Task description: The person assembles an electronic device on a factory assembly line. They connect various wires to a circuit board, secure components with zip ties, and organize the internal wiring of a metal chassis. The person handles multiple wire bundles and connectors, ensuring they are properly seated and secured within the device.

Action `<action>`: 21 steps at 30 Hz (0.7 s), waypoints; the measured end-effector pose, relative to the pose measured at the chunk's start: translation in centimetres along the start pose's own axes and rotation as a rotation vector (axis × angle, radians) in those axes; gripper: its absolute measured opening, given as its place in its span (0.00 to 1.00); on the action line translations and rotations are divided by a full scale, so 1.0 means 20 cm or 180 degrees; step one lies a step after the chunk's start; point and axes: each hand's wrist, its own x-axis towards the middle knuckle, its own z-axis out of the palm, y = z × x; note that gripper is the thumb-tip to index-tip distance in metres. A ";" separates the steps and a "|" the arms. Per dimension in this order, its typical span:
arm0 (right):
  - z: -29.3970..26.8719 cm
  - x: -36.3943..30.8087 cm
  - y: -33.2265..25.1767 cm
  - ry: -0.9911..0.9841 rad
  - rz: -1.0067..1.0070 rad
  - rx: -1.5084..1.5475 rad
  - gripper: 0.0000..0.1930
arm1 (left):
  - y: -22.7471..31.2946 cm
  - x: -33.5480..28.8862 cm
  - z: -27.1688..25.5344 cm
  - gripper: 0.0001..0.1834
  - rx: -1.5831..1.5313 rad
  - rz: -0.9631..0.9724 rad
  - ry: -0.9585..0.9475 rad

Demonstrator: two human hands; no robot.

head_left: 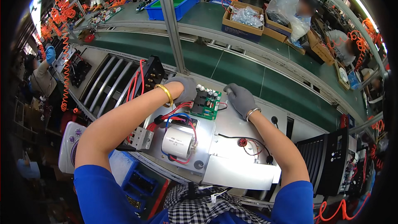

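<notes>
My left hand [186, 89], in a grey glove, is curled at the far left corner of a green circuit board [212, 110] with black heat sinks. Its fingertips are hidden, so what they grip does not show. My right hand [241, 99], also gloved, is at the far edge of the silver metal plate [232, 130], right of the board. Its fingers are bent together, and anything in them is too small to make out. Red wires [182, 107] run from the board towards a white cylindrical capacitor [177, 142] strapped on the near part of the plate.
A black panel with red wires [154, 72] stands at the far left of the plate. A black cable with a ring coil [242, 142] lies to the right. A black finned housing [321, 157] is further right. Blue parts bins [139, 182] sit near left; conveyor rollers [108, 85] run left.
</notes>
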 end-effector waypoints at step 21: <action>-0.05 -0.07 -0.01 0.0045 0.0091 0.0128 0.13 | -0.02 -0.34 -0.20 0.23 -0.2150 -0.0039 0.0941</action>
